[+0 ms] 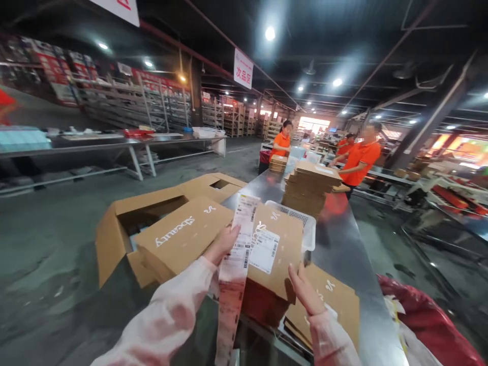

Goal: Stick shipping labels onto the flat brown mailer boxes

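My left hand [224, 243] is closed on a long strip of printed shipping labels [233, 284], which hangs down toward the floor. Just right of the strip, a flat brown cardboard mailer [285, 239] with a white shipping label [264, 250] on its face lies tilted over the metal table. My right hand [307, 290] grips that mailer's lower right edge, thumb on the face and fingers partly hidden. Under my right forearm is a small pile of flat mailers [339, 305]. Left of my left hand, a stack of mailers [186, 234] with white "beauty" lettering rests by an open carton [110, 244].
A white plastic basket [309, 231] sits behind the mailer on the metal table [354, 264]. Farther along stands a tall stack of flat mailers [307, 190]. Co-workers in orange shirts [364, 160] stand beyond. A red sack [427, 310] is at the right.
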Demonstrator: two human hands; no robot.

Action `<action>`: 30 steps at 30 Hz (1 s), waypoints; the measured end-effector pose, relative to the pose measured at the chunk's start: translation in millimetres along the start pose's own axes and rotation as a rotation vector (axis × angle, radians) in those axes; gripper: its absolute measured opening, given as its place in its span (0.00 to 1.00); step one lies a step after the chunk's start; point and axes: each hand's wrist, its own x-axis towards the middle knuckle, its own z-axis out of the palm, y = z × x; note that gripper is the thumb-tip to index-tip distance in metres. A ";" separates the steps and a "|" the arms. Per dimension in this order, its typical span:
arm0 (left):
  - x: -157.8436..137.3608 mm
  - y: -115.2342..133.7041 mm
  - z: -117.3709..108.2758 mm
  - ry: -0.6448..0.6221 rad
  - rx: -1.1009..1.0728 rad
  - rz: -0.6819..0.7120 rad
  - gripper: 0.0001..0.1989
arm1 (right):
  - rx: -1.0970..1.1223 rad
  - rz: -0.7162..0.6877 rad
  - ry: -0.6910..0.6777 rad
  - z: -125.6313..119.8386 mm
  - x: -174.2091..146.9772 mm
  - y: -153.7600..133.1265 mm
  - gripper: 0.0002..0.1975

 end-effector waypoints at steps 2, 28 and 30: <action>-19.9 13.5 4.3 -0.143 -0.233 -0.027 0.28 | 0.147 0.073 0.084 -30.0 -13.6 0.1 0.35; -146.4 -33.2 42.6 0.001 -0.348 -0.137 0.28 | 0.149 0.026 -0.367 -12.9 -69.2 -83.1 0.16; -140.6 -38.8 44.4 0.063 -0.391 -0.151 0.29 | 0.109 -0.011 -0.355 -6.3 -57.9 -84.9 0.15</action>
